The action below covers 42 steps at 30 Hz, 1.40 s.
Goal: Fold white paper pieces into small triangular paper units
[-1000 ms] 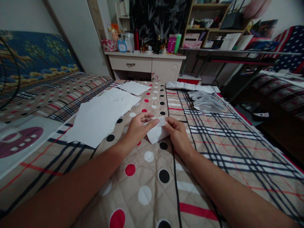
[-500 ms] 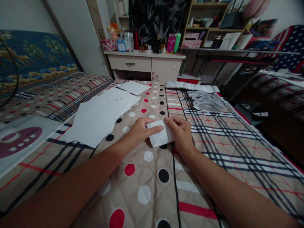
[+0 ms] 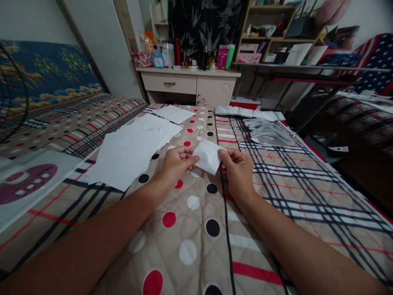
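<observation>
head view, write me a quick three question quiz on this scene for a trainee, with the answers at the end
1. Which hand or hands hold the small white packet?
2. Where do the large white sheets lie from the person's viewpoint?
a) to the right of the packet
b) to the left of the packet
c) underneath the packet
3. True or false: the bright green container stands beside the purple box.

Key:
1. Both: the left hand at its left side and the right hand at its right.
2. b
3. True
</observation>
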Tool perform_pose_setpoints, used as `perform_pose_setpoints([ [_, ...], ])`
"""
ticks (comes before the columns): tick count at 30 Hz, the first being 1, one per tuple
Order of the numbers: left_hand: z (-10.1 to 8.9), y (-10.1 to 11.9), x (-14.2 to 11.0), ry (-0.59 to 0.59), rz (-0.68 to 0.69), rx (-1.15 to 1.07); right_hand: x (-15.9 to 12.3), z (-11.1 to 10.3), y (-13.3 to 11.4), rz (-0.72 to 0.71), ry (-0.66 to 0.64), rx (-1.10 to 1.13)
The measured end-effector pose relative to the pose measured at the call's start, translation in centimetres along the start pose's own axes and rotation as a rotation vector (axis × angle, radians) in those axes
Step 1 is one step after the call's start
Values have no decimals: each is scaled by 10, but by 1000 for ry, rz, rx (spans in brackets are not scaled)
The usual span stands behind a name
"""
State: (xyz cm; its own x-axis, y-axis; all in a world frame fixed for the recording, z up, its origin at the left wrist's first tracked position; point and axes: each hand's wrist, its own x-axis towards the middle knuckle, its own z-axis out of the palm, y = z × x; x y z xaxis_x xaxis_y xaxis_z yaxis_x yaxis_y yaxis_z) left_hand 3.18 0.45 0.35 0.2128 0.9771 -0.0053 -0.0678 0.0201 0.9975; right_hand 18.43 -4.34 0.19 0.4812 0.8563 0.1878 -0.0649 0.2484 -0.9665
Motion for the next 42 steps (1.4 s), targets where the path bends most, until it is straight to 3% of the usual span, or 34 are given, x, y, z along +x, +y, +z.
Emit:
perform_pose_setpoints([
  [3, -3, 3, 2, 32, 33, 55, 0, 1, -1, -8, -2, -16],
  [5, -4, 5, 2, -14, 3, 84, 1, 0, 0, -19, -3, -17],
  [12, -4, 10, -7, -404, -255, 193, 3, -5, 7, -22, -3, -61],
  [15, 0, 11, -14, -542, -284, 230, 2, -4, 7, -70, 9, -151],
  [18, 4, 12, -20, -605, -289, 244, 1, -3, 4, -139, -3, -242],
  [23, 5, 14, -21, -570, -298, 218, 8, -10, 1, -194, -53, -307],
  [31, 0, 10, -11, -416, -98, 266, 6, -13, 2, -189, -398, -372],
  [37, 0, 3, -4, -175, 119, 257, 10, -12, 5, -34, -421, -242],
  [42, -5, 2, 0, -99, 84, 296, 12, -13, 8, 56, -457, -207],
])
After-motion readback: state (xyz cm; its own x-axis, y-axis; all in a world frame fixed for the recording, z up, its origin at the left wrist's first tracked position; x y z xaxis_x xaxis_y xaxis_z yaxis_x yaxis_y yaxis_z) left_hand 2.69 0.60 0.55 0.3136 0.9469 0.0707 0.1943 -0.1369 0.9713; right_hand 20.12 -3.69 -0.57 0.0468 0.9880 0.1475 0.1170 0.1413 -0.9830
